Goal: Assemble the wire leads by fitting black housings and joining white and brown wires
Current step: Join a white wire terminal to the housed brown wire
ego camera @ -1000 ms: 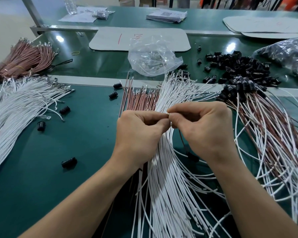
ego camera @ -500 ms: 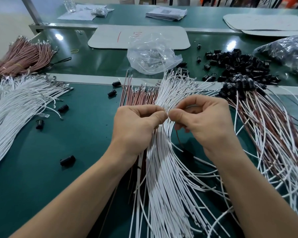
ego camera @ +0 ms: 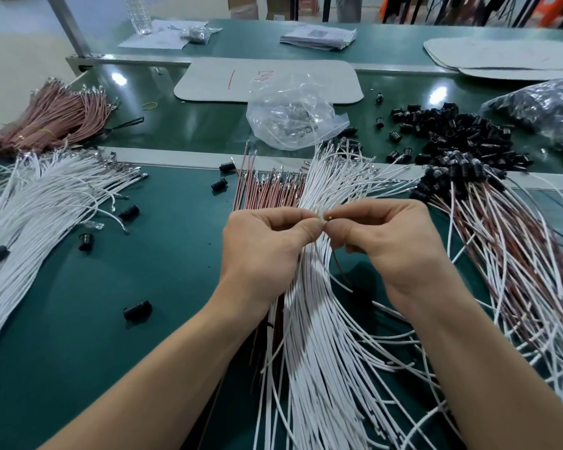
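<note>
My left hand (ego camera: 267, 245) and my right hand (ego camera: 390, 245) meet fingertip to fingertip above a fan of white wires (ego camera: 322, 336) in the middle of the green bench. The left thumb and forefinger pinch the tip of a white wire. The right hand pinches the end of a brown wire (ego camera: 340, 271) that curves down beneath it, its metal tip showing at the fingertips. A row of brown wires (ego camera: 270, 193) lies behind the left hand. Loose black housings (ego camera: 449, 131) are heaped at the back right.
Finished leads with black housings (ego camera: 507, 241) fan out at the right. More white wires (ego camera: 36, 216) and a brown bundle (ego camera: 49, 121) lie at the left. Stray housings (ego camera: 137, 310) dot the mat. A clear plastic bag (ego camera: 290, 118) sits behind the wires.
Both hands have stayed together over the white wires, with the fingertips working slightly. The right hand's fingers have shifted so the brown wire's tip now shows between them.
</note>
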`<action>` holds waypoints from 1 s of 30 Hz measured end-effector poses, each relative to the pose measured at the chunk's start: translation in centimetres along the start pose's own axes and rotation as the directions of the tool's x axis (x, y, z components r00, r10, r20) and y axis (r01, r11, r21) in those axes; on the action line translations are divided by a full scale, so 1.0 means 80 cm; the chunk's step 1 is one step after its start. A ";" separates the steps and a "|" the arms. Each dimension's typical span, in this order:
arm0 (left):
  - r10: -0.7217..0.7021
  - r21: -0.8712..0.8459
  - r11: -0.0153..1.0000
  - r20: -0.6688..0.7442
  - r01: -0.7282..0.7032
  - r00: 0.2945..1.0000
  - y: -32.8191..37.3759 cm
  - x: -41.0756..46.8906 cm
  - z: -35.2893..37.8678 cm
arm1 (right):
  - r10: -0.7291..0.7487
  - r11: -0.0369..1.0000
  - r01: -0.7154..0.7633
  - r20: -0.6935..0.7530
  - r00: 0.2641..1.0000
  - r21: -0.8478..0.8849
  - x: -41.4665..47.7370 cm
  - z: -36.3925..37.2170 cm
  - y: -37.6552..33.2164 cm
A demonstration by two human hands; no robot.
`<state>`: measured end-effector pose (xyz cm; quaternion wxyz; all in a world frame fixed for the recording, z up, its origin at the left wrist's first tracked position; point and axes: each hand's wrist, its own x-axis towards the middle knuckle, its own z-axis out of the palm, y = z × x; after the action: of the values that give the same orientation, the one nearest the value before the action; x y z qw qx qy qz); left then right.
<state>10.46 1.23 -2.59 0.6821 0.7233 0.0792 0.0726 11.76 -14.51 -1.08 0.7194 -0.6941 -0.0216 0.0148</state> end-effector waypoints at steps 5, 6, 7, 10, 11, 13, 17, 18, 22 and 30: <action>0.032 0.025 0.999 -0.007 -0.032 0.999 0.000 -0.004 0.000 | 0.119 0.988 -0.124 0.055 0.991 0.093 -0.005 -0.001 -0.008; 0.040 0.033 0.999 -0.020 -0.039 0.999 0.000 -0.004 0.001 | 0.127 0.987 -0.133 0.069 0.990 0.093 -0.006 -0.002 -0.009; 0.048 0.040 0.998 -0.028 -0.047 0.998 -0.001 -0.004 0.003 | 0.128 0.987 -0.134 0.076 0.989 0.087 -0.005 -0.003 -0.009; 0.068 0.030 0.997 -0.024 -0.067 0.997 -0.002 -0.005 0.005 | 0.109 0.992 -0.112 0.064 0.992 0.049 -0.006 -0.004 -0.006; 0.076 0.023 0.997 -0.025 -0.076 0.997 -0.001 -0.006 0.005 | 0.101 0.994 -0.103 0.060 0.993 0.031 -0.007 -0.003 -0.006; 0.087 0.010 0.996 -0.027 -0.087 0.996 0.000 -0.008 0.004 | 0.094 0.995 -0.095 0.054 0.994 0.013 -0.009 -0.003 -0.007; 0.073 0.014 0.997 -0.030 -0.073 0.997 0.005 -0.010 0.004 | 0.100 0.995 -0.099 0.050 0.994 -0.014 -0.009 -0.004 -0.009; 0.070 0.025 0.997 -0.028 -0.070 0.997 0.006 -0.011 0.004 | 0.094 0.995 -0.093 0.052 0.994 -0.024 -0.009 -0.005 -0.010; 0.071 0.080 0.994 -0.018 -0.069 0.997 0.009 -0.012 0.000 | 0.041 0.996 -0.036 0.070 0.997 -0.076 -0.010 -0.006 -0.009; 0.044 0.107 0.993 0.018 -0.045 0.999 0.009 -0.013 -0.004 | 0.017 0.986 -0.001 0.096 0.995 -0.167 -0.009 -0.008 -0.006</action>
<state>9.43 1.26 -1.88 0.6410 0.7611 0.0615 0.0778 11.05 -15.18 -0.64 0.6569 -0.7503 -0.0545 0.0500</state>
